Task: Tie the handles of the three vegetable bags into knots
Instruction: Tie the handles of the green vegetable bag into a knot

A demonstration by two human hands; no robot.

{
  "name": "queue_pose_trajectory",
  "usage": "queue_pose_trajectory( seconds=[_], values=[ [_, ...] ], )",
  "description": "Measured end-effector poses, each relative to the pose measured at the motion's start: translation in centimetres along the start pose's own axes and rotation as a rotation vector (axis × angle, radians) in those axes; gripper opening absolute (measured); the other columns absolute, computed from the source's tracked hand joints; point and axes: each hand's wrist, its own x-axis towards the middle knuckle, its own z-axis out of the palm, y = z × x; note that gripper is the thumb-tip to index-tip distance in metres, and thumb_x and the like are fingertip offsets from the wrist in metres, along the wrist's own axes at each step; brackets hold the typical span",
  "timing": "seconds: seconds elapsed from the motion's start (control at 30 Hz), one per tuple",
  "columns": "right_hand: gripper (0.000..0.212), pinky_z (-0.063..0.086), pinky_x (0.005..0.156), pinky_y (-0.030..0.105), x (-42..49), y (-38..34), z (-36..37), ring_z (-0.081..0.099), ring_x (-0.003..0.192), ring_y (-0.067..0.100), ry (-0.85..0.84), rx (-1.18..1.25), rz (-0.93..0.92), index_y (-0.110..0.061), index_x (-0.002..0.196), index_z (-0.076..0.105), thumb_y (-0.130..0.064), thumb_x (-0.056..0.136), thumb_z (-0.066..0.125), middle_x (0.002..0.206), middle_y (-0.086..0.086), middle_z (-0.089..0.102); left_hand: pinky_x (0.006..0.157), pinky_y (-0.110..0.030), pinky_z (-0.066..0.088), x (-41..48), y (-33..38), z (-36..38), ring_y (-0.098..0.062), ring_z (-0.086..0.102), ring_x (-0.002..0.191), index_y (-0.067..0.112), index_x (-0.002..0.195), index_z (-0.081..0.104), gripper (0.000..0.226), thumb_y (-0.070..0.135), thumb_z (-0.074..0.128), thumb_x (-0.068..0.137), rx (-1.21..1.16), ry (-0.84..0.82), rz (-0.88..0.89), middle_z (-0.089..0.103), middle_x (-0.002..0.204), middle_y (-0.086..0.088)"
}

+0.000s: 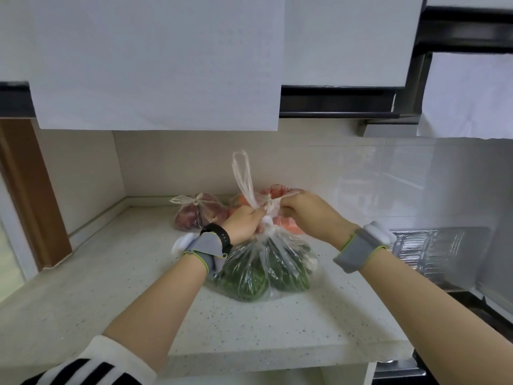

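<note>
A clear plastic bag of green vegetables (261,270) stands on the speckled counter in the middle. My left hand (243,225) grips one of its handles, and that handle's loop (243,173) sticks straight up. My right hand (306,212) pinches the other handle, pulled toward the right above the bag's neck. Behind, a bag of purple-red vegetables (198,215) lies with its handles knotted. A bag of orange-red vegetables (277,194) sits partly hidden behind my hands.
The white counter (249,329) ends at a front edge near me and at a corner wall (83,176) on the left. A foil-covered surface (433,251) lies to the right. White cabinets (155,65) hang overhead.
</note>
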Motion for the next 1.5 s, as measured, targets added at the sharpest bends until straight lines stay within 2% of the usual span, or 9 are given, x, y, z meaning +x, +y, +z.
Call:
queue_pose_trajectory(
  seconds=[0.23, 0.47, 0.63, 0.8, 1.0, 1.17, 1.27, 1.4, 1.5],
  values=[
    [0.025, 0.034, 0.062, 0.028, -1.5, 1.7, 0.7, 0.044, 0.062, 0.021, 0.068, 0.126, 0.146, -0.010, 0.071, 0.062, -0.015, 0.093, 0.052, 0.055, -0.011, 0.043, 0.032, -0.015, 0.028, 0.2, -1.2, -1.0, -0.009, 0.050, 0.038, 0.001, 0.092, 0.054, 0.022, 0.017, 0.040, 0.098, -0.345, -0.087, -0.190, 0.064, 0.068, -0.006],
    [0.031, 0.039, 0.074, 0.038, -3.1, -1.9, 1.8, 0.048, 0.059, 0.017, 0.059, 0.225, 0.123, -0.013, 0.061, 0.052, -0.017, 0.092, 0.050, 0.051, -0.007, 0.042, 0.034, -0.013, 0.040, 0.3, -1.4, -1.0, -0.007, 0.059, 0.040, 0.002, 0.093, 0.054, 0.018, 0.015, 0.044, 0.099, -0.683, -0.072, -0.348, 0.070, 0.058, -0.004],
    [0.029, 0.037, 0.054, 0.033, -4.1, -3.8, 2.9, 0.045, 0.057, 0.021, -0.011, 0.196, 0.024, -0.020, 0.066, 0.045, -0.021, 0.095, 0.048, 0.057, -0.004, 0.047, 0.036, -0.010, 0.033, 0.5, -1.0, -0.8, -0.001, 0.053, 0.039, 0.010, 0.089, 0.060, 0.012, 0.019, 0.055, 0.094, -0.567, -0.086, -0.332, 0.057, 0.065, -0.003],
    [0.026, 0.036, 0.054, 0.033, -4.3, -4.1, 3.3, 0.044, 0.058, 0.019, -0.016, 0.185, 0.018, -0.016, 0.070, 0.052, -0.022, 0.095, 0.048, 0.061, -0.003, 0.049, 0.041, -0.010, 0.030, 0.2, -0.6, -1.8, 0.000, 0.044, 0.046, 0.017, 0.073, 0.058, 0.017, 0.020, 0.063, 0.089, -0.295, -0.205, -0.221, 0.051, 0.059, 0.003],
    [0.031, 0.037, 0.055, 0.029, -4.4, -3.9, 3.0, 0.045, 0.058, 0.015, -0.074, 0.131, -0.054, -0.020, 0.067, 0.050, -0.034, 0.095, 0.047, 0.062, -0.009, 0.050, 0.075, -0.028, 0.048, -0.1, -0.2, -2.3, -0.013, 0.060, 0.078, 0.025, 0.083, 0.073, 0.007, 0.020, 0.068, 0.081, 0.079, -0.116, -0.006, 0.068, 0.082, 0.002],
    [0.041, 0.046, 0.085, 0.027, -3.0, -1.8, 1.9, 0.055, 0.087, 0.014, 0.176, 0.485, 0.155, -0.010, 0.100, 0.067, -0.037, 0.098, 0.036, 0.097, 0.000, 0.066, 0.051, -0.019, 0.034, -1.0, -0.3, -2.4, -0.009, 0.045, 0.049, 0.026, 0.076, 0.076, 0.012, 0.015, 0.071, 0.073, 0.089, -0.032, 0.075, 0.057, 0.052, 0.010],
    [0.037, 0.032, 0.098, 0.003, -2.1, -2.0, 1.9, 0.043, 0.115, 0.003, -0.033, 0.762, 0.228, -0.014, 0.134, 0.051, -0.011, 0.097, 0.042, 0.129, -0.009, 0.052, 0.049, -0.016, 0.040, -1.8, -0.1, -2.1, -0.007, 0.056, 0.052, 0.025, 0.081, 0.076, 0.013, 0.017, 0.072, 0.071, 0.135, -0.009, 0.134, 0.067, 0.064, 0.010],
    [0.044, 0.040, 0.108, 0.040, -0.9, -2.1, 4.1, 0.052, 0.120, 0.014, -0.160, 0.827, 0.231, -0.016, 0.128, 0.056, -0.002, 0.087, 0.048, 0.131, 0.004, 0.059, 0.059, -0.023, 0.050, -1.9, -0.2, -1.8, -0.006, 0.062, 0.059, 0.025, 0.079, 0.078, 0.016, 0.013, 0.071, 0.070, 0.254, 0.044, 0.223, 0.072, 0.069, 0.006],
    [0.034, 0.039, 0.107, 0.042, -0.6, -2.1, 4.2, 0.055, 0.114, 0.018, -0.130, 0.778, 0.257, -0.018, 0.117, 0.064, -0.008, 0.090, 0.047, 0.121, 0.001, 0.063, 0.073, -0.030, 0.054, -1.6, -0.6, -1.9, -0.013, 0.066, 0.073, 0.027, 0.078, 0.077, 0.017, 0.014, 0.071, 0.069, 0.358, 0.076, 0.279, 0.074, 0.076, 0.005]
  ],
)
